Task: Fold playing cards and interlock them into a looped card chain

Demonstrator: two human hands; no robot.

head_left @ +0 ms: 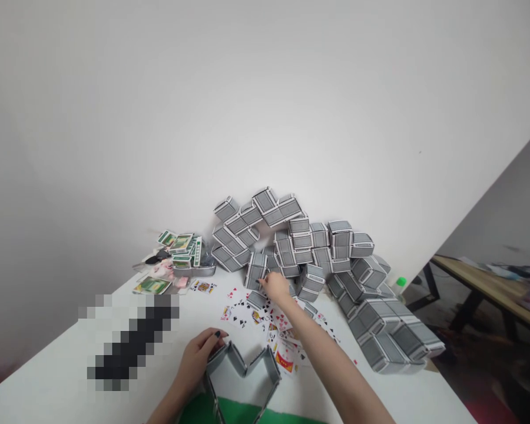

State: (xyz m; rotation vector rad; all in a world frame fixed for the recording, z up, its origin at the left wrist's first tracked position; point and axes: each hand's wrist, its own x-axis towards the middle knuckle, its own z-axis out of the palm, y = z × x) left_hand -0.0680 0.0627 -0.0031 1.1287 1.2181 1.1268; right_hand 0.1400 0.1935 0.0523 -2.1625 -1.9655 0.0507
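Near the front of the white table, my left hand (199,353) is closed on the upper left corner of a heart-shaped frame of folded playing cards (271,368). The frame stands on edge, its lower end cut off by the picture. My right hand (275,287) reaches out over the table, fingers bent together beside a grey block of folded cards (256,268). Whether its fingertips hold a card or only touch the block is too small to make out. Under my right forearm lie scattered loose playing cards (242,315), some face up.
Stacked grey card blocks (322,259) lean along the wall and curve forward to a right-hand pile (391,335). Green-and-white card boxes (183,242) sit at the back left. A green mat (198,409) lies at the front edge. A green-capped bottle (400,284) stands behind the right pile.
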